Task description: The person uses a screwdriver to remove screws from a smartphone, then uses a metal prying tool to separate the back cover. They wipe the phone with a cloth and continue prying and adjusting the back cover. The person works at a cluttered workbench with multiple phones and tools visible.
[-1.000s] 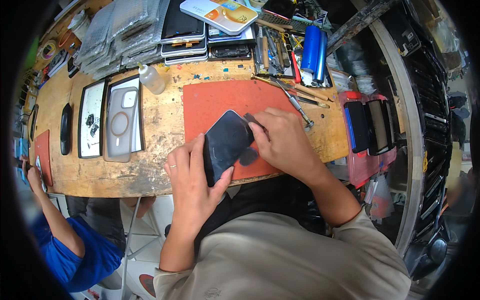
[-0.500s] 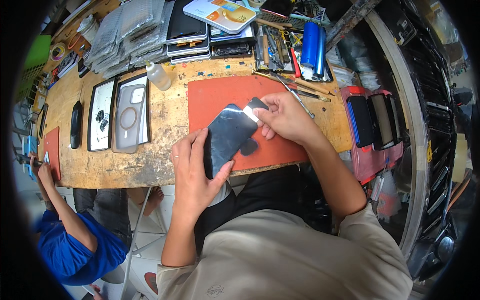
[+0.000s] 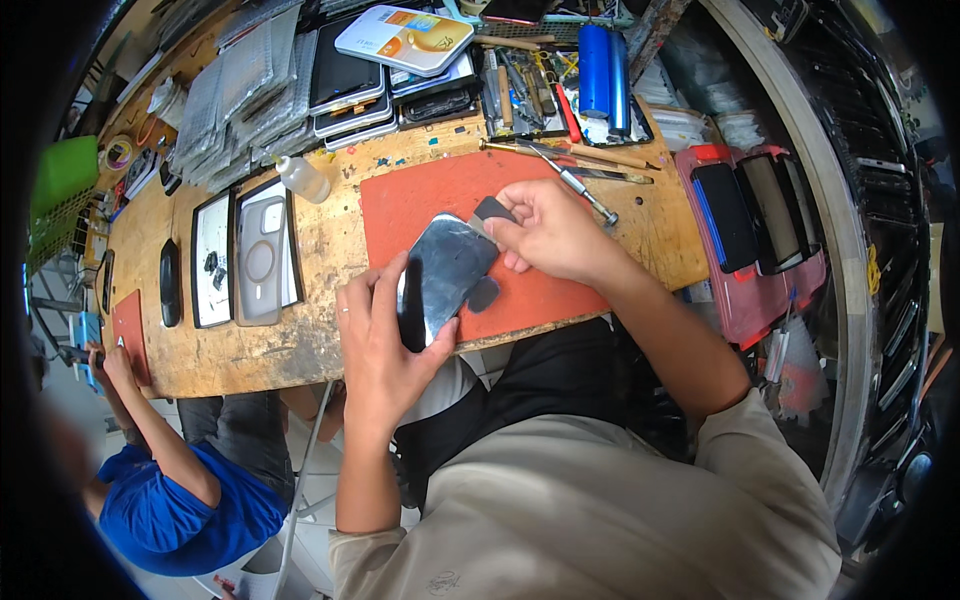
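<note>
Over the left part of the red mat (image 3: 410,195), on the wooden worktop (image 3: 300,340), there is a dark phone (image 3: 450,262), turned at a slant. The left hand (image 3: 385,325) has its grip closed on the lower end, thumb and fingers at opposite edges. The right hand (image 3: 550,230), its grip also closed, pinches a small flat tool (image 3: 493,210) at the upper right edge.
</note>
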Demonstrator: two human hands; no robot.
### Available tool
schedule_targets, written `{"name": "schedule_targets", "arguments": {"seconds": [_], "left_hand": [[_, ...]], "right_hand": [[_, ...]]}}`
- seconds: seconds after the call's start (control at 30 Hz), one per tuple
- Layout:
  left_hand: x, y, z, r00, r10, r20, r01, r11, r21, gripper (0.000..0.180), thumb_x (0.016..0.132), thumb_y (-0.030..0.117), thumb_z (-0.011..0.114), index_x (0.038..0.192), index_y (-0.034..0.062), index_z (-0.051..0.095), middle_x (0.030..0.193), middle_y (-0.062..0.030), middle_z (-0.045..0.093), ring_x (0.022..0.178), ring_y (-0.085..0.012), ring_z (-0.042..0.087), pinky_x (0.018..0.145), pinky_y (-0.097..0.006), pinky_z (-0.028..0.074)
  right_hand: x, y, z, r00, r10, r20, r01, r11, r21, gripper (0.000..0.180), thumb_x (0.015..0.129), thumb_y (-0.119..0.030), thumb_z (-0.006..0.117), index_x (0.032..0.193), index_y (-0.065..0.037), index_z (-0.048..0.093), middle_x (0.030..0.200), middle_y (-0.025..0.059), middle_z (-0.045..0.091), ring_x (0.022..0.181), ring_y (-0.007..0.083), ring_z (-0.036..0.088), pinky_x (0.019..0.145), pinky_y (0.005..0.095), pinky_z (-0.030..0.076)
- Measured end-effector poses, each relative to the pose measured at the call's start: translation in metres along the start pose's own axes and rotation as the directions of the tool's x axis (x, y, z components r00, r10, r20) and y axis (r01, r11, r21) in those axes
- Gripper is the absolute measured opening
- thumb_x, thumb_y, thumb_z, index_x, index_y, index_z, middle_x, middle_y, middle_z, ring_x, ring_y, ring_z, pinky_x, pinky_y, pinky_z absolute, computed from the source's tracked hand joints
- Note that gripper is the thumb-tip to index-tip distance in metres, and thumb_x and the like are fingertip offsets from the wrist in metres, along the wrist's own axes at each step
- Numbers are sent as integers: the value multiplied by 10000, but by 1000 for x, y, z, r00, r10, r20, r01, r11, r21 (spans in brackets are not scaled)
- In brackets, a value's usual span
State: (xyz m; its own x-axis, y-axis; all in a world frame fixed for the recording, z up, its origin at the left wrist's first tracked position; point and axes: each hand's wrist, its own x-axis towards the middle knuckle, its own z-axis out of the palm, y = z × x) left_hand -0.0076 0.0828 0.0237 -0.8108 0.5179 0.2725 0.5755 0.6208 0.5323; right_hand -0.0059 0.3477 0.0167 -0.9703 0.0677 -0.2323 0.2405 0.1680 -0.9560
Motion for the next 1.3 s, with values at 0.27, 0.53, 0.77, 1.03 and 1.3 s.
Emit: {"name": "schedule_targets", "arguments": {"seconds": [0.27,0.53,0.77,1.03,1.3], "left_hand": [[26,6,17,948,114,-297,-156,980,-123,1015,661,157,957,1562,52,502,1248,-213,557,1150,-395,580,1002,-501,516],[41,14,41,847,81,-525,-192,968,-160,1181,685,183,1008,1630,49,313,1413,-234,432,1224,-388,545,1029,-486,524],[46,16,25,788,177,-589,-377,896,-234,911,772,155,945,1486,37,391,1431,-263,469,1291,-399,559,1047,-509,521],[52,16,-17,805,281,-523,-377,922,-84,337,977,9,723,1290,33,600,1307,-242,603,1259,-436,598,1044,-532,505],[53,16,-15,805,309,-506,-401,913,-81,386,895,71,804,1261,90,681,1390,-223,560,1262,-436,582,1049,-534,508]], "right_hand": [[-21,-41,-2,939,-316,-139,323,946,35,120,1085,-15,654,1183,40,693,1052,19,735,907,66,709,789,255,611],[-41,-107,5,581,-813,-34,691,514,-509,218,908,88,760,1118,30,751,962,136,715,821,250,719,717,328,575],[-45,-112,17,572,-820,17,704,481,-523,240,887,90,777,1113,16,746,927,139,696,773,279,682,660,367,529],[-39,-117,30,508,-861,19,733,421,-535,202,903,76,782,1095,27,740,903,138,700,740,266,685,615,366,530],[-36,-113,32,485,-874,-10,739,417,-529,210,898,84,790,1098,60,727,915,148,713,739,243,719,608,337,566]]}}
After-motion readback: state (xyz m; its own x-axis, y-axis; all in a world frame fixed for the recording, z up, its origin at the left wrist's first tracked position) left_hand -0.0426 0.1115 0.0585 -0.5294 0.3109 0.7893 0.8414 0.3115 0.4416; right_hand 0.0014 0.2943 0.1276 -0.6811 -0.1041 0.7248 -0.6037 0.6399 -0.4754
